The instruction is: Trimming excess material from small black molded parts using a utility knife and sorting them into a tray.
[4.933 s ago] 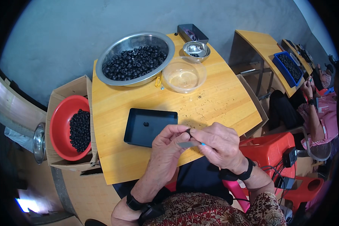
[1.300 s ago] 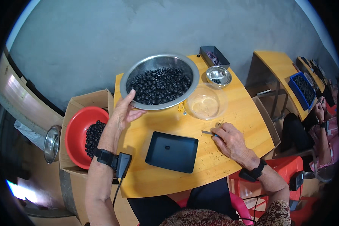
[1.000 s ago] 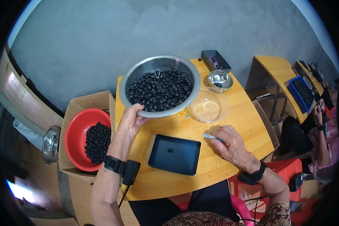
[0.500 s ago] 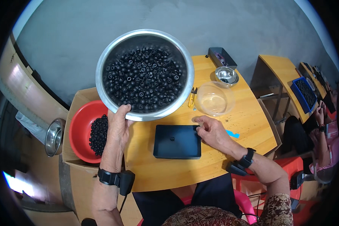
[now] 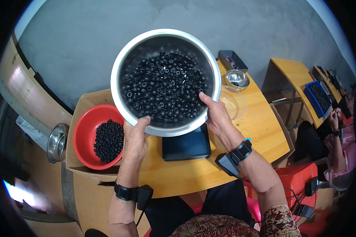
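A large steel bowl point(image 5: 120, 100) is held up above the table, tilted toward me. Inside it lie a great many small round black parts point(image 5: 166, 89), some showing a hole or ring. My left hand point(image 5: 134, 136) grips the rim at the lower left, thumb over the edge. Gripping the lower right rim is my right hand point(image 5: 218, 116), its thumb also inside; the fingers of both are hidden beneath. Under the bowl's near edge, a black rectangular tray point(image 5: 186, 149) rests on the table, its far part covered.
A red basin point(image 5: 82, 138) with black parts stands in a cardboard box point(image 5: 81, 168) at left, near an empty steel bowl point(image 5: 57, 143). The wooden table point(image 5: 265, 118) bears a clear plastic bowl point(image 5: 235, 104), a small steel bowl point(image 5: 237, 79) and a grey box point(image 5: 241, 65). Another person point(image 5: 342, 146) sits at right.
My right hand has left the black tray and taken hold of the steel bowl's rim. The bowl has shifted right, now covering the yellow snips and part of the tray.
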Tool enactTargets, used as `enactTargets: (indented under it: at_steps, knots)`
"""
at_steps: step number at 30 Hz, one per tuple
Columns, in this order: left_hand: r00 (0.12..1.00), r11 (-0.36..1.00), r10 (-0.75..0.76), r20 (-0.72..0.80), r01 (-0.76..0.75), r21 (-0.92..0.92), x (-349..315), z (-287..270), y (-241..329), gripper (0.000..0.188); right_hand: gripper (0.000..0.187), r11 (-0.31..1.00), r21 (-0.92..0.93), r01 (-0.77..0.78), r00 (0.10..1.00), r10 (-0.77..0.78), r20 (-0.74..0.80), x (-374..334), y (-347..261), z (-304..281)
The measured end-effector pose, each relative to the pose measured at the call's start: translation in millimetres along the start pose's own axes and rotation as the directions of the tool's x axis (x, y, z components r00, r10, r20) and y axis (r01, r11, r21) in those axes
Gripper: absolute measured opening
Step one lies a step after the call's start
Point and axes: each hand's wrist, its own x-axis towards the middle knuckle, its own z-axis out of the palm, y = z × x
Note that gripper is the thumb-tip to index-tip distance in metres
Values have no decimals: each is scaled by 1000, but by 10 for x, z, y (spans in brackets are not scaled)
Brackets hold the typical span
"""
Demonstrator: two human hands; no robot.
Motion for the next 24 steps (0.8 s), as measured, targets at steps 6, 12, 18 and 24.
enactTargets:
  at_steps: [6,12,18,24]
  knots:
    - [987,995,-10,163,27,-98,-75,172,21,62,33,981,146,124,984,-103,-142,176,126,-55]
    - [998,975,-41,-49,30,-219,43,343,-81,58,30,981,116,153,983,-139,-120,276,26,-44]
    - [968,916,114,-222,-189,-353,400,72,-119,53,29,1000,-18,-9,994,7,-111,273,28,272]
    - [962,919,-7,-274,-102,-381,556,-141,-223,59,29,989,-111,-95,995,98,16,315,192,196]
